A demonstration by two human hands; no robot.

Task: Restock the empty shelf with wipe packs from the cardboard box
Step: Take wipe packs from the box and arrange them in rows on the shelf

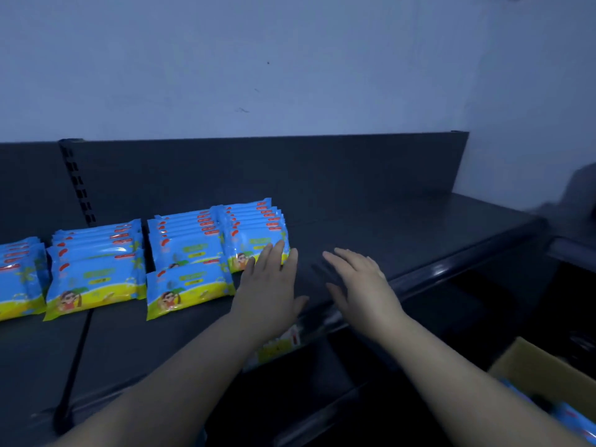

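Left hand: fingers straight, together, tips touching the rightmost wipe packs. Right hand: fingers loosely spread, empty, over bare shelf. Advise pressing that row square before reaching for the cardboard box.

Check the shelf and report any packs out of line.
The rightmost row stands farther back than the rest, so the fronts do not line up; the left hand touches it. In the row beside it, the front pack sits forward of its row and slightly askew. Nothing looks spilled or torn.
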